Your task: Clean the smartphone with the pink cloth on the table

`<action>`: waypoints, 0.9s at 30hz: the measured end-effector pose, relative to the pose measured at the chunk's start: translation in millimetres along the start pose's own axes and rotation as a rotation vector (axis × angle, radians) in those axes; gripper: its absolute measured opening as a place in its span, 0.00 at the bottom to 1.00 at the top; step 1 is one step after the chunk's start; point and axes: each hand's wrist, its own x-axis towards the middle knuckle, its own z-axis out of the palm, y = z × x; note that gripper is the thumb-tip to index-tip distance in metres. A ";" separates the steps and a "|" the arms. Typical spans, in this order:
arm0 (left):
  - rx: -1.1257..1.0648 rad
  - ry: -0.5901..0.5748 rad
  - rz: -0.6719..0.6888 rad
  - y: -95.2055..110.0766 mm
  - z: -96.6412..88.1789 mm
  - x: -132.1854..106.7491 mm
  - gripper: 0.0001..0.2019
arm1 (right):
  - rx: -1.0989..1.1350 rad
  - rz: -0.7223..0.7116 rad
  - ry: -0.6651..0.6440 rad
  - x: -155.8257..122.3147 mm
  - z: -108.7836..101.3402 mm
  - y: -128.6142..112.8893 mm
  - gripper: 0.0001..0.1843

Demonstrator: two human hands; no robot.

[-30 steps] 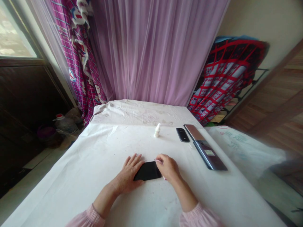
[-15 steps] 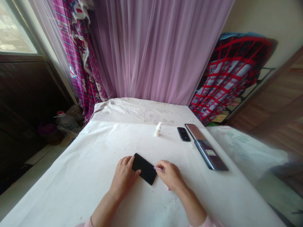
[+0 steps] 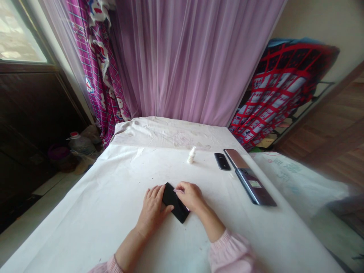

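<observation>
A black smartphone (image 3: 176,208) lies aslant on the white tabletop, its dark face up. My left hand (image 3: 152,206) grips its left end, the fingers at the far corner and the thumb at the near long edge. Over the phone's far right side, my right hand (image 3: 192,197) is closed in a pinch on a small pink cloth (image 3: 178,190). The cloth appears to touch the screen. Most of it is hidden under the fingers, and a bit shows below the palm.
Beyond the phone a small white bottle (image 3: 191,155) stands upright. To its right lie a small black phone (image 3: 222,161), a brownish-pink phone (image 3: 235,157) and a dark blue phone (image 3: 257,187) near the right edge of the white-covered table (image 3: 99,204). Purple curtains (image 3: 182,68) hang behind.
My right hand has moved left and away from me with the cloth, from the phone's right end onto its upper part. My left hand keeps its hold. The view has shifted slightly.
</observation>
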 end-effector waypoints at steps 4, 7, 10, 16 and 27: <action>0.025 0.019 0.000 -2.7 4.4 -1.0 0.35 | 0.027 0.012 -0.023 21.4 8.2 -10.3 0.05; 0.029 0.024 0.006 -3.3 5.2 -1.0 0.36 | 0.048 0.002 -0.014 33.9 14.5 -17.0 0.06; 0.032 0.014 -0.001 -0.9 3.1 0.5 0.36 | 0.115 -0.007 0.002 43.5 22.2 -20.5 0.05; 0.015 -0.036 -0.003 2.1 -6.5 3.4 0.35 | 0.395 0.030 0.130 55.7 25.0 -1.7 0.06; 0.046 -0.470 0.227 -4.0 -52.5 52.0 0.39 | 1.221 0.180 0.074 2.2 -6.7 46.2 0.21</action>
